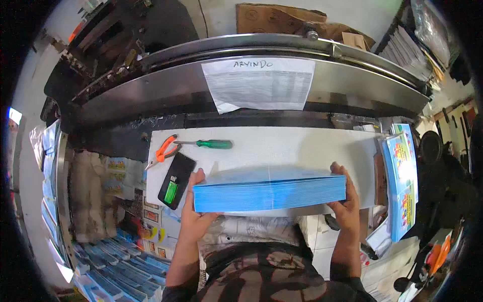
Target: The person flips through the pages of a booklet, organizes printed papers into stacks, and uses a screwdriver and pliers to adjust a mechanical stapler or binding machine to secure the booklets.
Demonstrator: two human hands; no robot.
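Observation:
A thick stack of blue-edged sheets [269, 192] is held level above the near edge of a white work surface [282, 146]. My left hand [194, 209] grips the stack's left end, thumb on top. My right hand [346, 199] grips its right end, fingers wrapped over the edge. The top sheet looks pale blue.
Orange-handled pliers [164, 151], a green-handled screwdriver [211, 144] and a black phone with a green lighter [176, 180] lie at the surface's left. A curved metal machine bar with a taped paper sheet [259, 83] runs behind. Colourful printed stacks [402, 181] stand at the right, blue piles [121, 272] lower left.

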